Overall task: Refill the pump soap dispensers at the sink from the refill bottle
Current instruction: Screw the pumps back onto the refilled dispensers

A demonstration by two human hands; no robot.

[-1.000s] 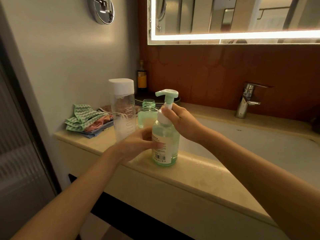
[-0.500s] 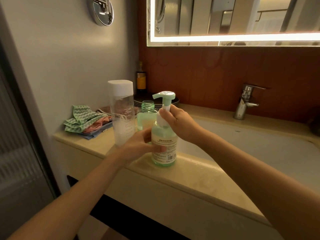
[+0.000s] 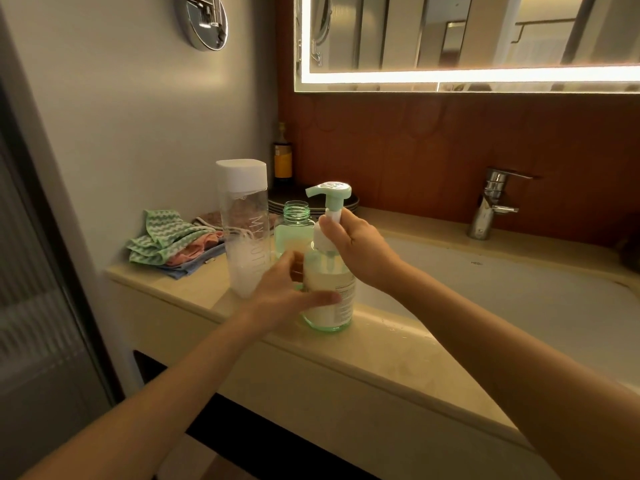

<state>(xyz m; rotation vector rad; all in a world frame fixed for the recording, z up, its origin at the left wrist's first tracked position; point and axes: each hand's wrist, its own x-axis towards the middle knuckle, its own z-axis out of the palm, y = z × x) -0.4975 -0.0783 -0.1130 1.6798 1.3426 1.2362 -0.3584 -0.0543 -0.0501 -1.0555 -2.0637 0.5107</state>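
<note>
Ideally, with the clear green plastic pump dispenser (image 3: 330,306) clasped in the left grip (image 3: 287,292), its white collar (image 3: 323,239), pinched by the right grip (image 3: 356,251), should be turned squarely.

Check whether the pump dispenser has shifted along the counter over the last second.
No. The pump dispenser stands at the same spot, just right of the tall clear bottle and in front of the open green bottle.

Print too small, parts hidden or cut off
The dispenser's (image 3: 330,299) label print is too small to read; dispenser and left hand (image 3: 284,292) cover the bottle's (image 3: 296,216) lower body at 12 o'clock. The sink (image 3: 519,296) runs off-frame at 3 o'clock.
</note>
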